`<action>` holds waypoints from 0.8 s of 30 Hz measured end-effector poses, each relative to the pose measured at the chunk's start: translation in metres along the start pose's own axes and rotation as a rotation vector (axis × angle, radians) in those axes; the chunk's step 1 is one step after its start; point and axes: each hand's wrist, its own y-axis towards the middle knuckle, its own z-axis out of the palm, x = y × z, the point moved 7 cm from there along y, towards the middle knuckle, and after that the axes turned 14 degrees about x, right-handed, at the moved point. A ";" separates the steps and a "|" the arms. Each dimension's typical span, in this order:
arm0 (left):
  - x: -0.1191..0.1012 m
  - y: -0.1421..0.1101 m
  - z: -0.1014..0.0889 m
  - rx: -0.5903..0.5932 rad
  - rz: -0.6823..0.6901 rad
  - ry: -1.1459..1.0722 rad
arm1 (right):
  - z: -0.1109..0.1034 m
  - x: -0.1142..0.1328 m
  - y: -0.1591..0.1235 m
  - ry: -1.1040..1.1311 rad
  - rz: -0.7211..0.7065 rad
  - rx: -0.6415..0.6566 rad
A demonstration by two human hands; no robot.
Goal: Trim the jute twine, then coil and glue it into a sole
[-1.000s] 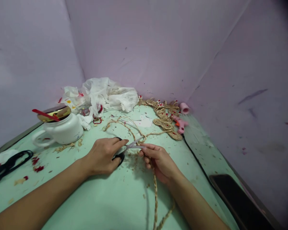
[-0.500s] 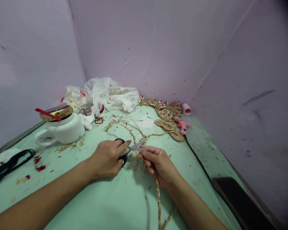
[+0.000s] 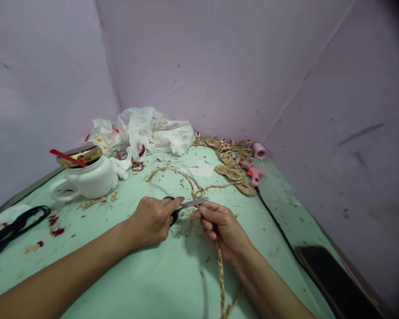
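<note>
The scissors (image 3: 190,204) have just closed: half a second ago their blades stood apart in a clear V, and now they lie together, pointing at the fingertips of the right hand (image 3: 223,223); this reads as a snip made, or nearly made, at the braided jute cord (image 3: 221,274) – though whether a strand has parted is too small to tell. The left hand (image 3: 154,219) is clamped on the black scissor handles, its index finger stretched along them; the right hand's thumb and forefinger are pinched together on the cord just beside the blade tips, its other fingers curled in.

The cord hangs from below the right hand towards the near edge of view; just beyond the blades a loose length of jute forms a small loop on the green tabletop (image 3: 146,274), one strand running towards the coiled jute pieces (image 3: 232,173) near the pink glue gun (image 3: 254,176).

As for writing, the plastic packet (image 3: 103,138) at the back left carries a yellow emblem and red print, too small to read; the white mug (image 3: 92,180) bears a faint bluish mark, also illegible; no brand can be made out on the glue gun.
</note>
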 end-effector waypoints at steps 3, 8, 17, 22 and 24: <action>0.009 -0.001 -0.010 -0.050 -0.053 -0.192 | -0.002 0.001 0.000 0.060 -0.015 -0.042; 0.024 -0.007 -0.020 -0.143 -0.136 -0.240 | -0.003 0.002 0.000 0.056 0.005 -0.051; 0.013 -0.003 -0.010 0.047 -0.127 -0.018 | -0.003 0.001 0.002 -0.023 0.042 0.022; 0.010 -0.003 -0.009 0.096 -0.113 0.045 | -0.005 0.008 0.002 -0.260 0.002 -0.019; 0.008 -0.003 -0.011 0.099 -0.105 0.073 | -0.006 0.008 0.001 -0.295 0.016 -0.038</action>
